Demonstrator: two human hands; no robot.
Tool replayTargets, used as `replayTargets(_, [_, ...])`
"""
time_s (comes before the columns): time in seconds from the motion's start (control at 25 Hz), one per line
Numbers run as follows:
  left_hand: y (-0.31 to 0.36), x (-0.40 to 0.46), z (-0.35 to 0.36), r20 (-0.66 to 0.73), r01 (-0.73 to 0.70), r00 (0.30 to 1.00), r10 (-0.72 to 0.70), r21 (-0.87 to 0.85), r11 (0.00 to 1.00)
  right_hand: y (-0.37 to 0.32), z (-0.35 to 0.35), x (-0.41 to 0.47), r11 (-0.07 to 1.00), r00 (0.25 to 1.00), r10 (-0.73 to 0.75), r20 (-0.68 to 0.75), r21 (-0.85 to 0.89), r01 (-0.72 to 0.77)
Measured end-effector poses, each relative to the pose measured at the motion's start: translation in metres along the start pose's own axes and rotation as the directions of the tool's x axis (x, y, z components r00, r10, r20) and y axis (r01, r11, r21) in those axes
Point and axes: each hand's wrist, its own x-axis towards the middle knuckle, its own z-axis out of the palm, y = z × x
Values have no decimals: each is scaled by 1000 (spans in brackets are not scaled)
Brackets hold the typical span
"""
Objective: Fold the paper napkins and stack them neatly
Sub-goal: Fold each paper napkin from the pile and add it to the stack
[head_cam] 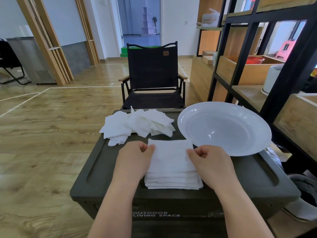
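Both hands are pinching the top napkin [169,152] on the folded stack [173,182], left hand [135,157] and right hand [209,160] at opposite edges; loose napkins [137,124] sit behind, beside a white plate [224,127].

**Napkins on the dark box lid**

We saw a neat stack of folded white paper napkins [173,170] lying flat at the near middle of the lid. Beyond it, toward the far left edge, lay a loose, crumpled heap of unfolded white paper napkins [137,124], well apart from the stack.
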Motion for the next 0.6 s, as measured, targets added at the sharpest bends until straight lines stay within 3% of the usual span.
replayTargets(0.4, [-5, 5, 0, 108, 101, 986, -127, 220, 970, 3, 5, -1, 967, 998, 56, 34, -252, -45])
replayTargets(0.52, [-16, 12, -4, -115, 27, 993, 18, 374, 927, 0, 2, -2, 968, 1000, 25, -17, -250, -29])
replayTargets(0.6, [-27, 20, -4, -196, -73, 968, 158, 382, 921, -4, 0, -1, 981, 998, -3, -58, -194, -9])
